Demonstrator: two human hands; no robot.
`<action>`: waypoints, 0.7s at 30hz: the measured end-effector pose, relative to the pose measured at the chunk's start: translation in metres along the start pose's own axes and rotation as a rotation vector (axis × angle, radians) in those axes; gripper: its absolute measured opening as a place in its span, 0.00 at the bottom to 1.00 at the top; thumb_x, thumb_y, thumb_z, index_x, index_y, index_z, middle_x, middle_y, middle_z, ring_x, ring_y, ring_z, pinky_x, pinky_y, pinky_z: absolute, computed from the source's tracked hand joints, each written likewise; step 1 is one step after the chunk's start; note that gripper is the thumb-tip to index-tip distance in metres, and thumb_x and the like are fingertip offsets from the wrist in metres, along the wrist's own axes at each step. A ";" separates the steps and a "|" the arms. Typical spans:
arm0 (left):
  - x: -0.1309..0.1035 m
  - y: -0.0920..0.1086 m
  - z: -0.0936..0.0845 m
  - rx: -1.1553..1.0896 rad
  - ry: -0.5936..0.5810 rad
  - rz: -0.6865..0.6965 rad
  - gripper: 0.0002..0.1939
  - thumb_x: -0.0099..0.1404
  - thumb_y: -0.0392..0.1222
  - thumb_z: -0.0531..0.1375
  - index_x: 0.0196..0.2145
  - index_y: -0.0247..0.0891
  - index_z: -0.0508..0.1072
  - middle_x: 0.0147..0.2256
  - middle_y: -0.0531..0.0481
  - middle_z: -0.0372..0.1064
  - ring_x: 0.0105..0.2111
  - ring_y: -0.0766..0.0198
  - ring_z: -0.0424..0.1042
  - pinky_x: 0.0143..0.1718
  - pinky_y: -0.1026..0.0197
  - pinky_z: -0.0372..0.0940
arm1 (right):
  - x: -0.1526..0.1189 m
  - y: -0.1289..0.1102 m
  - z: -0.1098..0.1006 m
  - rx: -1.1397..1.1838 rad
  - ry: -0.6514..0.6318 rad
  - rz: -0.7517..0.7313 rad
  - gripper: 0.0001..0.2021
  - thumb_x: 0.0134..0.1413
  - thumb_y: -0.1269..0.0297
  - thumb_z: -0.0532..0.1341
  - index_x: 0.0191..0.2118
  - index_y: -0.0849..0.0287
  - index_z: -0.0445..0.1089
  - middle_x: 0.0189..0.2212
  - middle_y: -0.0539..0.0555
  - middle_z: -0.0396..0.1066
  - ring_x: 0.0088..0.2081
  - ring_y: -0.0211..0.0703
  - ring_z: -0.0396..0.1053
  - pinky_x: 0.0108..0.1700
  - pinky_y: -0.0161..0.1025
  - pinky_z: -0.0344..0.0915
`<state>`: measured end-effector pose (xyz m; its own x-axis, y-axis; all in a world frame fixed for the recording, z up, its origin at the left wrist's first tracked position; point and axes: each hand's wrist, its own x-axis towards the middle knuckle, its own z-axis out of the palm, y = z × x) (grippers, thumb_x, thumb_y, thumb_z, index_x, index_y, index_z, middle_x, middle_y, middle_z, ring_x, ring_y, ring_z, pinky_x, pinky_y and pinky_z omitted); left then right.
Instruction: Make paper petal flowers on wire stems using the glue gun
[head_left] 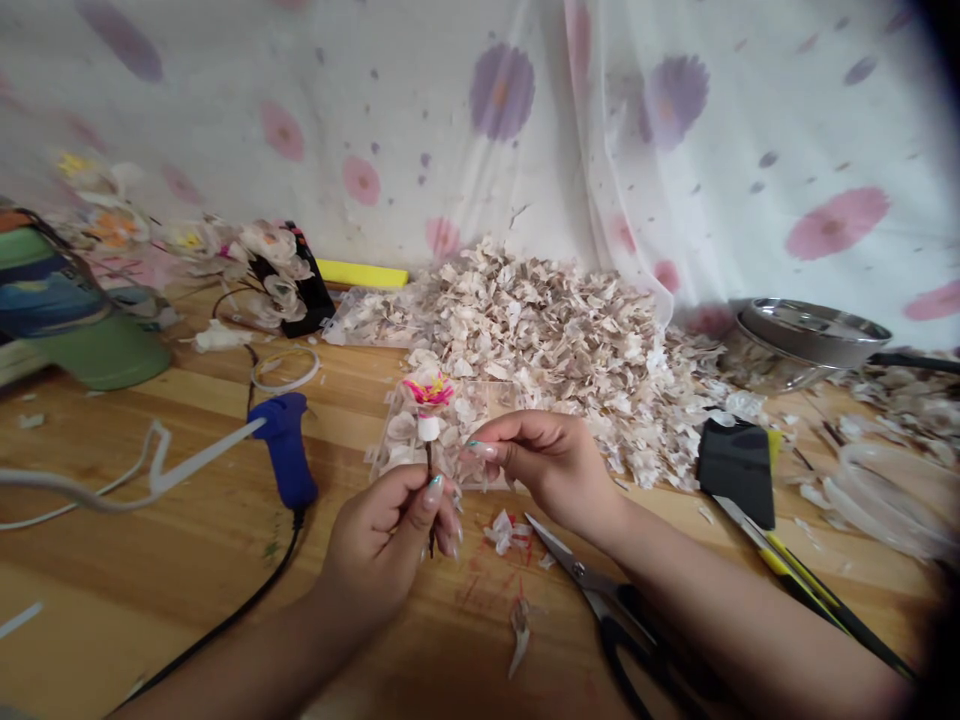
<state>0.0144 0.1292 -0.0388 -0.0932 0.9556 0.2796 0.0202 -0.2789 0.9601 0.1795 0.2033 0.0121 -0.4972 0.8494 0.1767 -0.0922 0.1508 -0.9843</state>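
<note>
My left hand (386,525) pinches the thin dark stem of an artificial flower (429,392) and keeps it upright. The flower has a pink and yellow top, with a white band below it. To its right, my right hand (555,465) is closed, thumb and forefinger pressed together. Whatever sits between those fingertips is too small to make out. Both hands are just in front of a clear plastic tray (495,393) with pale petals in it. Black-handled scissors (577,570) lie beneath my right forearm, partly covered by it.
A large heap of dried pale petals (555,320) stands behind my hands. A blue glue gun (285,450) with a cord lies at left, near a green container (112,350). At right are a yellow-black cutter (795,570), a black piece (739,470) and a metal pan (817,330).
</note>
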 end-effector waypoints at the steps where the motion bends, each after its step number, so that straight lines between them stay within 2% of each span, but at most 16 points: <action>1: 0.000 0.000 0.000 0.009 -0.006 -0.002 0.08 0.70 0.40 0.55 0.34 0.43 0.73 0.21 0.60 0.73 0.19 0.74 0.71 0.19 0.75 0.61 | -0.001 -0.001 0.000 -0.024 -0.008 -0.016 0.05 0.52 0.66 0.65 0.29 0.61 0.76 0.20 0.48 0.70 0.23 0.31 0.65 0.27 0.31 0.64; 5: 0.000 0.004 0.000 0.036 -0.016 -0.009 0.08 0.70 0.40 0.56 0.33 0.43 0.73 0.21 0.60 0.72 0.19 0.74 0.71 0.20 0.74 0.61 | 0.000 0.001 -0.001 -0.120 -0.048 -0.067 0.08 0.57 0.66 0.60 0.31 0.61 0.75 0.22 0.49 0.71 0.24 0.32 0.65 0.29 0.32 0.64; 10: 0.000 0.005 -0.001 0.037 -0.015 -0.012 0.08 0.70 0.40 0.56 0.33 0.42 0.73 0.21 0.59 0.72 0.18 0.73 0.71 0.19 0.73 0.61 | 0.000 0.008 -0.003 -0.256 -0.024 -0.101 0.09 0.52 0.61 0.65 0.29 0.62 0.72 0.26 0.53 0.73 0.27 0.37 0.66 0.30 0.36 0.63; 16: 0.000 0.005 -0.002 0.072 -0.043 0.014 0.11 0.70 0.39 0.55 0.31 0.40 0.73 0.21 0.57 0.71 0.19 0.71 0.70 0.20 0.72 0.61 | -0.005 0.006 -0.004 -0.262 0.007 -0.190 0.15 0.56 0.55 0.63 0.25 0.59 0.65 0.21 0.48 0.65 0.24 0.34 0.60 0.27 0.34 0.59; 21: 0.001 0.008 -0.002 0.115 -0.068 0.016 0.12 0.69 0.38 0.55 0.27 0.39 0.72 0.20 0.57 0.71 0.20 0.70 0.70 0.22 0.70 0.63 | -0.005 0.005 -0.003 -0.268 -0.119 -0.179 0.13 0.61 0.57 0.59 0.32 0.61 0.70 0.26 0.53 0.71 0.28 0.37 0.67 0.32 0.35 0.64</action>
<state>0.0122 0.1277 -0.0313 -0.0240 0.9565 0.2908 0.1355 -0.2851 0.9489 0.1839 0.2010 0.0058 -0.5919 0.7352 0.3303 0.0352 0.4330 -0.9007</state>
